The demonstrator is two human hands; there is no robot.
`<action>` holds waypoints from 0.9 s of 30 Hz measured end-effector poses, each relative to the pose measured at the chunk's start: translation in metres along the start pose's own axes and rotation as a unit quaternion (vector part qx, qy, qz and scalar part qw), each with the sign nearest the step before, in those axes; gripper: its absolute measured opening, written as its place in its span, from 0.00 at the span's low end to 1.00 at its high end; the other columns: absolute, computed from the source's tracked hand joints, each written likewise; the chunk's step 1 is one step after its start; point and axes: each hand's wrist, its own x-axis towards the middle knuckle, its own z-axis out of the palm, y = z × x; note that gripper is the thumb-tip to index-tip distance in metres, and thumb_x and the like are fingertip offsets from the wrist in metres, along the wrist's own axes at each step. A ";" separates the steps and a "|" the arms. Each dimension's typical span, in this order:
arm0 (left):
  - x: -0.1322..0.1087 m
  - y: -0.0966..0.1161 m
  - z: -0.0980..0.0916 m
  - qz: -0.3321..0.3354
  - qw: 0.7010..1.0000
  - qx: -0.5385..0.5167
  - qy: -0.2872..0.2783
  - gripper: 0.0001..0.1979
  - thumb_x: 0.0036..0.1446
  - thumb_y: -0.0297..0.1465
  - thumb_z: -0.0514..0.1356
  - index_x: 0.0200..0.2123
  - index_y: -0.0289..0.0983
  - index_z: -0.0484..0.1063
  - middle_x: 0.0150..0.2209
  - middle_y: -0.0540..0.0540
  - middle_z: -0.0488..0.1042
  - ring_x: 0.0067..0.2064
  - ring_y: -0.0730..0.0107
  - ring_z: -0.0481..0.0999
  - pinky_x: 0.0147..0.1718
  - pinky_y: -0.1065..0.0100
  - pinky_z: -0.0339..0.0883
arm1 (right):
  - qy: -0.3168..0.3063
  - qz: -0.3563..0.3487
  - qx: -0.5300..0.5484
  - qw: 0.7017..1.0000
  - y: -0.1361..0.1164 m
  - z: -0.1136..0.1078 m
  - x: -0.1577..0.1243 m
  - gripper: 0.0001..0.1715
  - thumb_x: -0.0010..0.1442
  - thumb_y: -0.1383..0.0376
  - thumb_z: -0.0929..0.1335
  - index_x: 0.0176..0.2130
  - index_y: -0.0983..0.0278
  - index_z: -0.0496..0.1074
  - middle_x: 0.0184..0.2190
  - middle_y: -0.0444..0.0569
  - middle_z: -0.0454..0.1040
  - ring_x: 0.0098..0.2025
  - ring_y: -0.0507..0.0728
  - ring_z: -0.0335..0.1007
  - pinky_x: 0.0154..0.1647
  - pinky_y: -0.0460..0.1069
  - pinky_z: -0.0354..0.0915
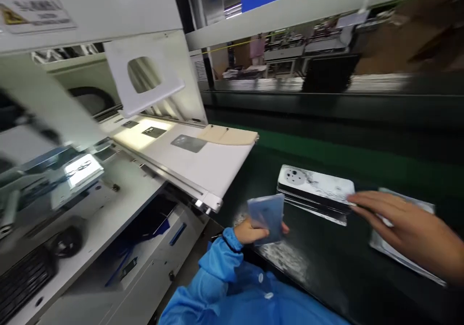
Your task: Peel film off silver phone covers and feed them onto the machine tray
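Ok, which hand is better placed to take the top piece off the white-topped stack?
Probably the right hand: it is at the right end of the white-topped stack. The left hand is occupied, holding a bluish panel.

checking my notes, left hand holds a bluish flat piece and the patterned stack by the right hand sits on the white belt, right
The white belt is wrong: the head view shows the patterned stack by the right hand on the dark surface.

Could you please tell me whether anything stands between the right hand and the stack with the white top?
Nothing visible does: the right hand is at the right end of the stack, though contact is unclear. The pale sheets lie farther right, partly hidden by the hand.
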 end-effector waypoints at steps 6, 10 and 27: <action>-0.011 -0.004 -0.001 0.007 1.000 0.007 0.015 0.38 0.54 0.49 0.67 0.61 0.33 0.65 0.52 0.30 0.75 0.54 0.50 0.76 0.55 0.48 0.69 | -0.065 -0.088 -0.088 0.990 0.025 0.028 0.031 0.29 0.66 0.55 0.59 0.55 0.68 0.74 0.56 0.63 0.73 0.62 0.74 0.63 0.57 0.69 0.67; -0.015 -0.001 -0.001 0.031 0.999 0.019 0.032 0.33 0.55 0.45 0.67 0.59 0.34 0.68 0.49 0.32 0.77 0.51 0.52 0.78 0.54 0.49 0.70 | -0.065 -0.128 -0.125 0.982 0.038 0.044 0.033 0.26 0.68 0.61 0.58 0.55 0.68 0.75 0.56 0.62 0.73 0.58 0.70 0.69 0.57 0.67 0.68; -0.027 -0.001 0.006 -0.017 0.993 0.010 0.118 0.25 0.52 0.32 0.68 0.54 0.36 0.71 0.43 0.40 0.79 0.48 0.51 0.79 0.52 0.45 0.73 | -0.144 -0.115 -0.099 0.978 0.020 0.027 0.025 0.17 0.71 0.68 0.64 0.55 0.75 0.71 0.59 0.58 0.69 0.62 0.65 0.63 0.60 0.62 0.65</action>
